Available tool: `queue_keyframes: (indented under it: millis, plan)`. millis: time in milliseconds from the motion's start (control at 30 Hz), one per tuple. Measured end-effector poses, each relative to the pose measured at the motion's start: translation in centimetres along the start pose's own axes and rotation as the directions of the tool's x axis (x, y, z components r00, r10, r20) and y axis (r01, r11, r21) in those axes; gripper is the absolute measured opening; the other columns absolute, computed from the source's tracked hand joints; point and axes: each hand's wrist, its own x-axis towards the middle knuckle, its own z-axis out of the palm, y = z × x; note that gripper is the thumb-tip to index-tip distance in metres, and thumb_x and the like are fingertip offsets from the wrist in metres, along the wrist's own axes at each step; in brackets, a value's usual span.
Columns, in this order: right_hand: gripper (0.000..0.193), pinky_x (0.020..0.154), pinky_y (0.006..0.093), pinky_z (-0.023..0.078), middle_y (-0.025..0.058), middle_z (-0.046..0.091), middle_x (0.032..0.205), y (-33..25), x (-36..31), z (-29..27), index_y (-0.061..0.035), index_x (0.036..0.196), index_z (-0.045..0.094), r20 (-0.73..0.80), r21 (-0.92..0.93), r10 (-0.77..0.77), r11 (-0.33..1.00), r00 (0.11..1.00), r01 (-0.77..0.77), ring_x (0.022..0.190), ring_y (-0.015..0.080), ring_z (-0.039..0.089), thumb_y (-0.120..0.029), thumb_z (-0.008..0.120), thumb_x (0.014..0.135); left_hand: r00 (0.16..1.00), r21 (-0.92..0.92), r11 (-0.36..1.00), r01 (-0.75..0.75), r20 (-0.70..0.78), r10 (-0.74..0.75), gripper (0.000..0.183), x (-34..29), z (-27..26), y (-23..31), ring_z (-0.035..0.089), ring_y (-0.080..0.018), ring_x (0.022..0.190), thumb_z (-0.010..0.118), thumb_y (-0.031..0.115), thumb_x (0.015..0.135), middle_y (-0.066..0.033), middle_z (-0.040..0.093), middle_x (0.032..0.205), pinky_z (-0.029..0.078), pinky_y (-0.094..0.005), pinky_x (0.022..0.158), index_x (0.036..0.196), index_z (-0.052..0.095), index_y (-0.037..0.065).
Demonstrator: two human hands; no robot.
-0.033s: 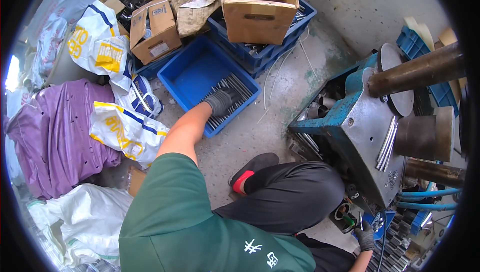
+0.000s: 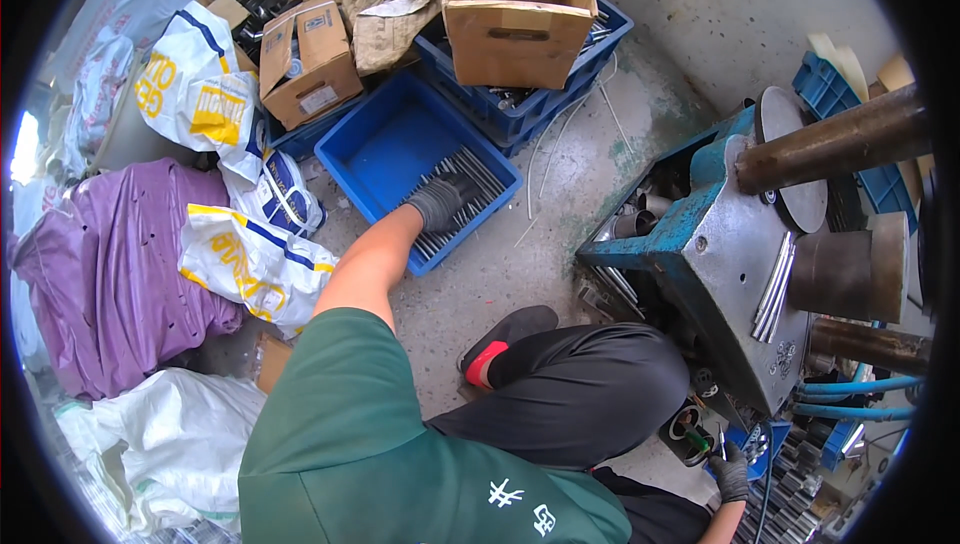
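My left hand (image 2: 440,204), in a dark grey glove, reaches into a blue plastic bin (image 2: 355,134). Its fingers curl down over a layer of thin metal rods (image 2: 478,176) lying side by side at the bin's near right end; the fingertips are partly lost among them. At the lower right, my right hand (image 2: 732,474), gloved too, is closed around a slim, shiny metal piece (image 2: 722,438) whose end sticks up past the fingers. Beside that hand stand a dark container with a green-handled tool (image 2: 694,436) in it and a small blue bin (image 2: 752,441).
A teal-edged metal machine (image 2: 700,244) with thick steel columns stands on the right, several rods (image 2: 774,289) lying on its top. Stacked blue bins carry an open cardboard box (image 2: 520,39). White sacks (image 2: 255,264) and a purple sack (image 2: 130,274) fill the left side.
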Motion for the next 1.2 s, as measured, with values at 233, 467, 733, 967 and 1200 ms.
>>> queue_keyframes:
  millis: [233, 467, 733, 967, 1200]
  plan:
    - [0.067, 0.075, 0.0307, 0.054, 0.01, 0.071, 0.117, -1.8, 0.2, 0.4, 0.0052, 0.141, 0.058, 0.003, -0.026, 0.018, 0.999, 1.0, -0.018, 0.088, 0.0175, 0.065, 0.002, 0.072, 0.076, 0.949, -0.138, 0.939, 0.316, 0.035, -0.314, 0.097, 0.5, 2.6, -0.2, 0.029, -0.0385, 0.155, 0.083, 0.043, 0.078, -0.0206, 0.033, 0.167, 0.026, -0.0509, 0.127, 0.158, 0.041, 0.008]
    - [0.066, 0.09, 0.0318, 0.055, 0.0123, 0.071, 0.125, -2.4, -0.4, 0.4, 0.0046, 0.14, 0.058, 0.037, -0.088, 0.016, 0.996, 0.999, -0.012, 0.106, 0.0205, 0.067, 0.003, 0.072, 0.076, 0.925, -0.2, 0.911, 0.36, -0.051, -0.377, 0.089, 1.3, 2.5, 1.6, 0.031, -0.0395, 0.154, 0.079, 0.036, 0.083, -0.0217, 0.036, 0.165, 0.027, -0.0492, 0.127, 0.157, 0.04, 0.007]
    - [0.061, 0.1, 0.0348, 0.051, 0.0133, 0.072, 0.124, -0.2, -0.7, -0.1, 0.0042, 0.137, 0.061, -0.005, -0.032, -0.036, 0.999, 0.999, 0.036, 0.111, 0.0236, 0.067, 0.0, 0.072, 0.077, 0.945, 0.014, 0.948, 0.319, 0.073, -0.319, 0.037, -2.7, -1.3, 0.5, 0.063, -0.0366, 0.126, 0.064, 0.014, 0.087, -0.0193, 0.065, 0.136, 0.051, -0.0488, 0.104, 0.123, 0.071, 0.007]
    - [0.066, 0.102, 0.0352, 0.051, 0.015, 0.07, 0.128, 1.4, 0.0, -0.2, 0.0051, 0.141, 0.058, -0.031, -0.076, -0.023, 0.997, 0.999, 0.02, 0.114, 0.0255, 0.067, -0.001, 0.074, 0.076, 0.959, 0.12, 0.965, 0.233, 0.137, -0.249, 0.024, -0.6, 1.6, -1.1, 0.074, -0.0346, 0.106, 0.058, 0.009, 0.092, -0.0166, 0.075, 0.111, 0.06, -0.0465, 0.088, 0.106, 0.078, 0.009]
    - [0.068, 0.103, 0.0348, 0.05, 0.0153, 0.07, 0.13, -1.2, 0.4, 0.2, 0.0047, 0.142, 0.057, 0.038, -0.061, 0.002, 0.998, 0.999, 0.0, 0.116, 0.0251, 0.066, 0.003, 0.073, 0.076, 0.925, -0.108, 0.919, 0.379, 0.008, -0.38, 0.027, 0.2, 2.1, -2.5, 0.07, -0.0391, 0.113, 0.057, 0.004, 0.091, -0.0209, 0.072, 0.12, 0.058, -0.0459, 0.097, 0.11, 0.075, 0.006]
